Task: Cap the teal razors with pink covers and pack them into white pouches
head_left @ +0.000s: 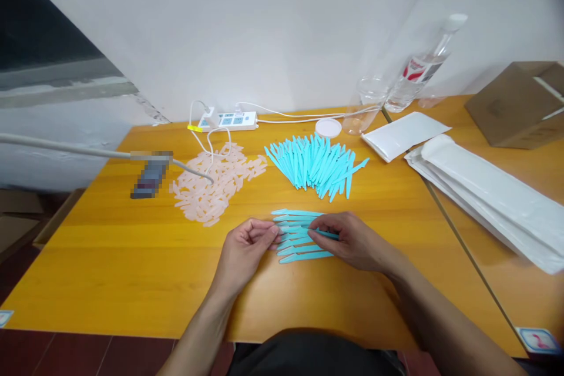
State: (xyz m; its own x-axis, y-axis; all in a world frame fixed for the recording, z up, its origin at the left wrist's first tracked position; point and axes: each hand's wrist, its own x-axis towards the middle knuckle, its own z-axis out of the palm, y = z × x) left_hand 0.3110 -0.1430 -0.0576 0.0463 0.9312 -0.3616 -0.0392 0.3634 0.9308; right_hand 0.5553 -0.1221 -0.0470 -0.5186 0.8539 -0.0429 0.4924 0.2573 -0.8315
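My right hand (341, 238) is closed in a pinch around a light-blue eyebrow razor (326, 234), its tip pointing left. Facing it, my left hand (253, 241) has thumb and fingers pressed together at the razor's tip, on what looks like a small pale blade cover (279, 229), mostly hidden by the fingers. Under and around both hands lies a row of blue razors (304, 257), side by side on the table. Beyond them is a loose heap of blue razors (312, 164). Left of that heap spread many pale pink blade covers (215, 182).
Behind the covers a white power strip (233, 121) has cables, and a thicker cable crosses from the left near a blurred phone (152, 176). A clear cup (363, 106), bottle (414, 76), white packets (489, 194) and a cardboard box (520, 103) stand or lie right.
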